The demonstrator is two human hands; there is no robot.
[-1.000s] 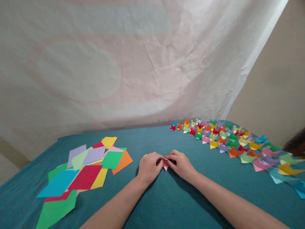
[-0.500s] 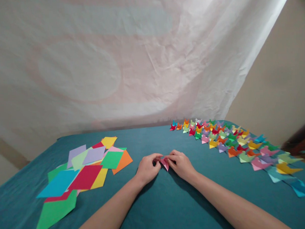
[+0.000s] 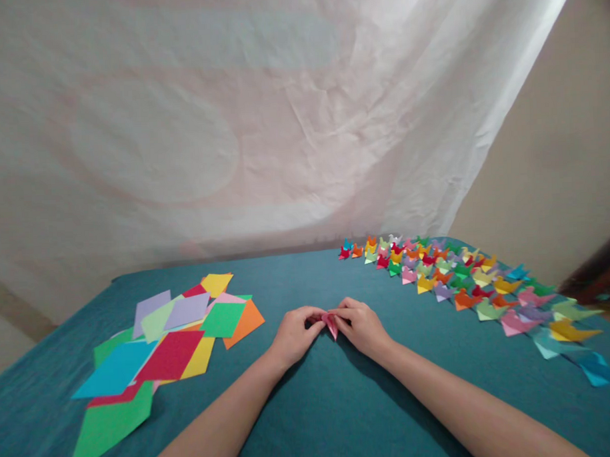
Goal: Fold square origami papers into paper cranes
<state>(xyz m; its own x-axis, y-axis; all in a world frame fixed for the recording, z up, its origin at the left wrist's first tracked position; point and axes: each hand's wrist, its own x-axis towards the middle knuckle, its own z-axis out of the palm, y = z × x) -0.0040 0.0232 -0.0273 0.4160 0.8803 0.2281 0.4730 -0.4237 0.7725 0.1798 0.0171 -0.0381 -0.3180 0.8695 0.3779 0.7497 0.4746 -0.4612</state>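
Between my two hands, over the middle of the table, is a small folded pink piece of origami paper, its point facing down toward me. My left hand pinches its left side between thumb and fingertips. From the other side, my right hand grips the paper with thumb and fingers closed. The fingertips cover much of the upper part, so the exact folds are hard to make out.
Loose coloured paper squares lie overlapping on the left of the teal-covered table. Rows of small folded paper birds in many colours stand on the right. A pale hanging sheet rises behind the table.
The left fingers and thumb have moved slightly in toward the right hand, and the pink paper looks narrower between them. The whole view has shifted a little.
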